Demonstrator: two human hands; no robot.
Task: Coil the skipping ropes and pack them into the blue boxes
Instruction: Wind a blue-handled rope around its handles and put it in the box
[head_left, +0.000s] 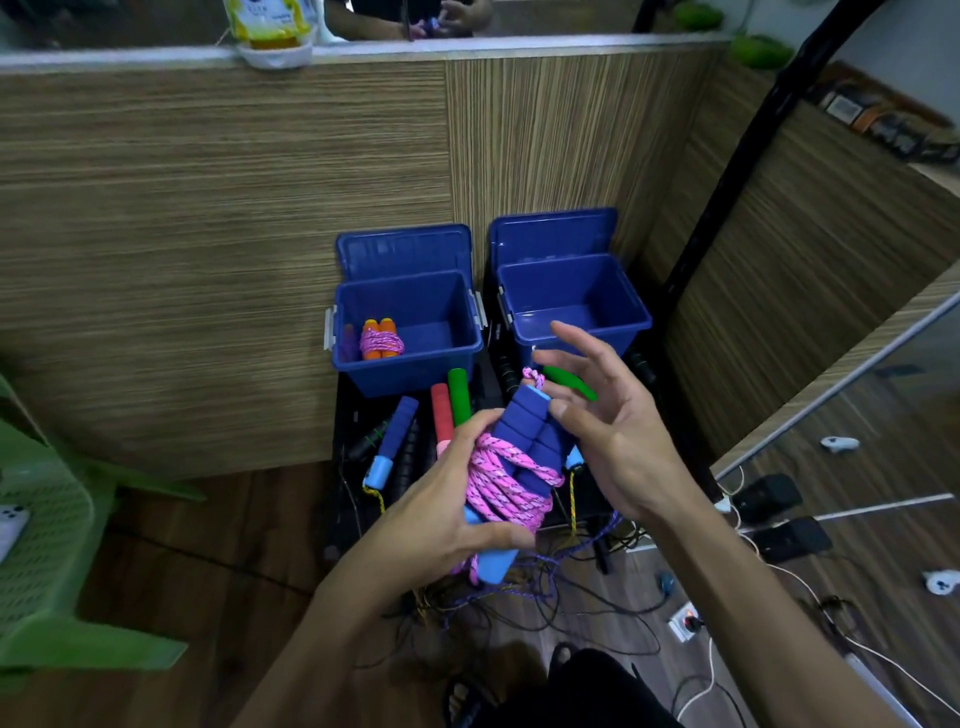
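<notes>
My left hand (447, 499) grips a skipping rope with two blue foam handles (519, 431), its pink cord (506, 486) wound round them. Beside the handles, my right hand (608, 415) is spread with straight fingers, its fingertips near the upper handle ends. Two blue boxes stand open against the wooden wall. The left box (415, 364) holds a coiled pink rope with orange handles (381, 340). Nothing shows inside the right box (623, 317). Below the boxes lie loose ropes: a blue handle (392, 441), a red handle (440, 410) and green handles (459, 395).
A green plastic chair (47, 519) with a phone on it stands at the left. Tangled cords and cables (545, 587) cover the wooden floor under my hands. Black adapters (779, 519) and a socket strip lie at the right by a metal rail. A black pole (727, 208) rises right of the boxes.
</notes>
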